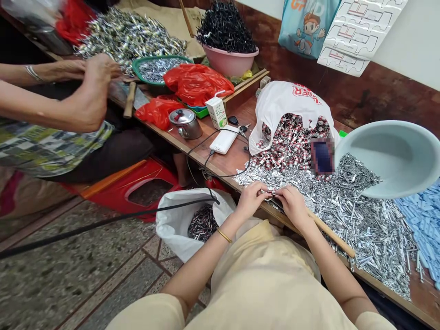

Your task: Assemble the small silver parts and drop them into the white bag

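Pinching one small silver metal clip (271, 196) between fingertips, left hand (252, 198) and right hand (294, 205) meet at the near edge of the grey heap of loose metal parts (360, 224), seemingly for short reach, open white plastic sack (175, 224) just below that heap's left end.

Speckled terrazzo floor (68, 275) fills the lower left, a wooden counter (424, 288) runs diagonally, and at upper right a pale wall (412, 59) sits above dark brown panelling (360, 96).
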### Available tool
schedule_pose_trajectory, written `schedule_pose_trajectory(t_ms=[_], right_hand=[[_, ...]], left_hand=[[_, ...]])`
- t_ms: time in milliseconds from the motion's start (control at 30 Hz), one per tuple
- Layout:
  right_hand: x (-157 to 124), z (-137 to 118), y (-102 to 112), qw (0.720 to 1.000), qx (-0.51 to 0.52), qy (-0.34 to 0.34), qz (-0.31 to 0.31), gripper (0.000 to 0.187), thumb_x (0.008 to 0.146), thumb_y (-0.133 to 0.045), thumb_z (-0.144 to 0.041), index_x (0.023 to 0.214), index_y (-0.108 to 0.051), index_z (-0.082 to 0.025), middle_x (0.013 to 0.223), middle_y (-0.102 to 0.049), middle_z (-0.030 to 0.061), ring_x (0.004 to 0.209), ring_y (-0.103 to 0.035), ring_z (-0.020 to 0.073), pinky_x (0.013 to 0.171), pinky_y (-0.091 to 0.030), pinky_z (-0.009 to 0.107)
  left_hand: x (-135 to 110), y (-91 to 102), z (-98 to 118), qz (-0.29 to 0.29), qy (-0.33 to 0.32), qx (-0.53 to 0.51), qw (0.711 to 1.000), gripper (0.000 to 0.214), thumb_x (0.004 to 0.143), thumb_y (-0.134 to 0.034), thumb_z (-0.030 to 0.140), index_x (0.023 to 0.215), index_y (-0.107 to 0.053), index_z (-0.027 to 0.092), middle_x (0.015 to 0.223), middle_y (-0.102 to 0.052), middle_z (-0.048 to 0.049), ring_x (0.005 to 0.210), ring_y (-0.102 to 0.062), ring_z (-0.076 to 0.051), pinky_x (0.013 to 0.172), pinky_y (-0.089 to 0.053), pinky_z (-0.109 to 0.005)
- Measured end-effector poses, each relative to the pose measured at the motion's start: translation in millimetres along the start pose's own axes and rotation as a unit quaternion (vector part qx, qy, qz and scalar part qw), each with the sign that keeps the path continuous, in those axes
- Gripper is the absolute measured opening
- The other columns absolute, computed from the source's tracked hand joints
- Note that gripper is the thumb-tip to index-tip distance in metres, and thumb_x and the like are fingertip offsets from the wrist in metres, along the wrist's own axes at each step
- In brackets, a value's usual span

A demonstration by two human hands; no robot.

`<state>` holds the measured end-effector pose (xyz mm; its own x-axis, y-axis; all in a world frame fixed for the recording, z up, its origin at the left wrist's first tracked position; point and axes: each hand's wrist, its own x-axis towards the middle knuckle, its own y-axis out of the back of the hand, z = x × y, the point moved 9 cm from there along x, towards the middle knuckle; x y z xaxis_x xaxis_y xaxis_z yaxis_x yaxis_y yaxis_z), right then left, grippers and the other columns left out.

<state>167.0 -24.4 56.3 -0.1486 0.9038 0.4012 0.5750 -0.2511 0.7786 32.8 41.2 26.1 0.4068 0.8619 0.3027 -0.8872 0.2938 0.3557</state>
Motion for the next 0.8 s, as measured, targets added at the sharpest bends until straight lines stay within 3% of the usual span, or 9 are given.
schedule_pose_trajectory(t_ms=[100, 200, 300, 400, 500, 633, 800], right_hand=[[-4.4, -0.8, -6.9, 1.0, -0.021, 0.004, -0.012, 0.022, 0.102, -0.046, -0.023, 0.096, -0.067, -0.02, 0.092, -0.068, 0.0092, 0.088, -0.059, 0.0236, 0.077, -0.048, 0.036], [-7.8, -3.3, -14.9, 0.998, -0.042, 0.01, -0.044, 0.023, 0.101, -0.046, -0.019, 0.092, -0.067, -0.021, 0.091, -0.067, 0.0091, 0.088, -0.057, 0.0246, 0.077, -0.048, 0.037], [-6.4, -6.2, -8.4, 0.999, -0.008, 0.002, -0.052, 0.022, 0.099, -0.048, -0.018, 0.09, -0.067, -0.022, 0.09, -0.068, 0.0085, 0.087, -0.058, 0.024, 0.077, -0.049, 0.037], [0.4, -6.1, 14.3, 0.998, 0.06, -0.021, -0.009, 0.019, 0.099, -0.05, -0.021, 0.095, -0.068, -0.023, 0.091, -0.069, 0.0065, 0.088, -0.062, 0.0222, 0.079, -0.05, 0.036], [6.7, -5.2, 25.8, 0.997, 0.062, -0.031, 0.013, 0.022, 0.098, -0.048, -0.019, 0.097, -0.069, -0.024, 0.094, -0.07, 0.0067, 0.092, -0.062, 0.0227, 0.082, -0.05, 0.037], [7.4, -3.2, 8.0, 0.998, 0.037, -0.032, -0.041, 0.024, 0.093, -0.048, -0.012, 0.089, -0.07, -0.023, 0.09, -0.068, 0.0073, 0.087, -0.06, 0.023, 0.077, -0.049, 0.036], [4.7, 2.2, 1.7, 0.998, 0.02, -0.045, -0.034, 0.023, 0.095, -0.048, -0.013, 0.088, -0.068, -0.022, 0.09, -0.067, 0.0072, 0.088, -0.06, 0.0231, 0.078, -0.047, 0.036]], left_hand=[[-2.8, -0.2, 16.4, -0.013, -0.054, 0.022, 0.998, 0.004, 0.089, -0.066, 0.021, 0.085, -0.067, 0.018, 0.092, -0.068, -0.0035, 0.079, -0.061, -0.015, 0.07, -0.048, -0.027], [-5.2, 7.1, 27.6, 0.018, -0.088, 0.054, 0.995, 0.006, 0.092, -0.064, 0.023, 0.088, -0.066, 0.019, 0.096, -0.067, -0.0051, 0.092, -0.064, -0.019, 0.081, -0.051, -0.032], [-7.3, 10.2, 34.5, 0.026, -0.11, 0.097, 0.989, 0.009, 0.095, -0.06, 0.024, 0.089, -0.064, 0.019, 0.098, -0.067, -0.0061, 0.097, -0.064, -0.02, 0.087, -0.051, -0.035], [-10.1, 2.7, 34.1, -0.007, -0.119, 0.121, 0.985, 0.012, 0.098, -0.054, 0.024, 0.092, -0.063, 0.019, 0.089, -0.068, -0.0047, 0.088, -0.064, -0.019, 0.082, -0.052, -0.033], [-15.3, -11.0, 31.0, -0.043, -0.138, 0.148, 0.978, 0.014, 0.099, -0.053, 0.025, 0.092, -0.063, 0.019, 0.085, -0.068, -0.004, 0.083, -0.064, -0.019, 0.078, -0.052, -0.033], [-22.6, -22.8, 26.4, -0.053, -0.165, 0.181, 0.968, 0.016, 0.101, -0.049, 0.026, 0.094, -0.06, 0.019, 0.086, -0.068, -0.0045, 0.082, -0.065, -0.019, 0.075, -0.053, -0.032], [-25.0, -21.7, 18.6, -0.047, -0.153, 0.167, 0.973, 0.016, 0.101, -0.052, 0.03, 0.109, -0.058, 0.019, 0.095, -0.069, -0.0056, 0.086, -0.068, -0.019, 0.077, -0.056, -0.032]])
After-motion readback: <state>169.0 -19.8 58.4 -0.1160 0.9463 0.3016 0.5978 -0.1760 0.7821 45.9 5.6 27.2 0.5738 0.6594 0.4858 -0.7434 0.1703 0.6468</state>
